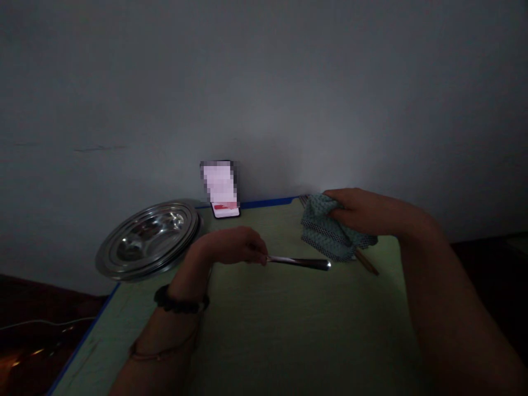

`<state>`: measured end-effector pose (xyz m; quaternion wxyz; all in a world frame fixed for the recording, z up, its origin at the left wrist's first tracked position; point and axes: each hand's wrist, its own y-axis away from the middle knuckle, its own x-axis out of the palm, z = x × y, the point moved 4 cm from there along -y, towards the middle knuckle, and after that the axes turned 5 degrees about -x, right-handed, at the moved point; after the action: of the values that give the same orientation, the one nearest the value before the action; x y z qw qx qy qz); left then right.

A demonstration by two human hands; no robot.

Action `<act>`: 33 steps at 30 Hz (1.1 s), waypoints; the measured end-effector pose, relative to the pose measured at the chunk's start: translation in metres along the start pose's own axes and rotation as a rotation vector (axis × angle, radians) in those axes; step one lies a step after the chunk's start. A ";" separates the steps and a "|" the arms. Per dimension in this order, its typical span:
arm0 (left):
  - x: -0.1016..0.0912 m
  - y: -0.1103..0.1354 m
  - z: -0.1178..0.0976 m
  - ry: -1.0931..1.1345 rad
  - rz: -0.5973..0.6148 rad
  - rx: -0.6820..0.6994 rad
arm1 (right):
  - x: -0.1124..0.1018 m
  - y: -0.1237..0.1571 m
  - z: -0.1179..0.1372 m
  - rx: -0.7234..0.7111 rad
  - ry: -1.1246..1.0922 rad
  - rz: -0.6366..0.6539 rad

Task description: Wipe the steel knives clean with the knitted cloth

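Observation:
My left hand [239, 246] is closed on a shiny metal utensil [303, 262] over the table. The utensil's handle points right, and its other end is hidden in my fingers, so its kind does not show. Farther right, my right hand [357, 210] grips a green-grey checked cloth [325, 231] that hangs down at the table's far right. A brown, wood-like stick end [367, 263] pokes out from below the cloth. Thin, dark strips show at the cloth's upper left edge, too dim to name. The handle's tip is close to the cloth's lower edge.
Several shiny metal dishes [144, 239] are stacked at the back left of the pale green table [297, 330]. A lit phone [225, 190] leans against the grey wall [264, 82]. Blue edging [268, 202] runs along the table's back. A thin cable [49, 320] lies at lower left.

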<state>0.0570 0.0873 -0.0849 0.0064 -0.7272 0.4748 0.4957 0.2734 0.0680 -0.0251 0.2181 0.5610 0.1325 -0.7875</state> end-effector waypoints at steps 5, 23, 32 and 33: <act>0.004 -0.007 0.002 -0.028 0.008 0.000 | 0.001 0.000 -0.001 0.015 -0.003 0.017; 0.010 -0.016 0.015 -0.082 0.004 -0.030 | 0.000 0.003 0.000 0.014 -0.045 0.031; 0.010 -0.020 0.010 -0.090 -0.049 -0.061 | -0.001 0.001 0.005 -0.039 -0.047 -0.026; 0.010 -0.020 0.009 -0.089 -0.059 -0.071 | -0.002 0.000 0.005 -0.052 -0.051 -0.046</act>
<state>0.0650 0.0961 -0.1061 0.0161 -0.7179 0.4344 0.5437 0.2695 0.0659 -0.0219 0.2178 0.5318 0.1604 -0.8025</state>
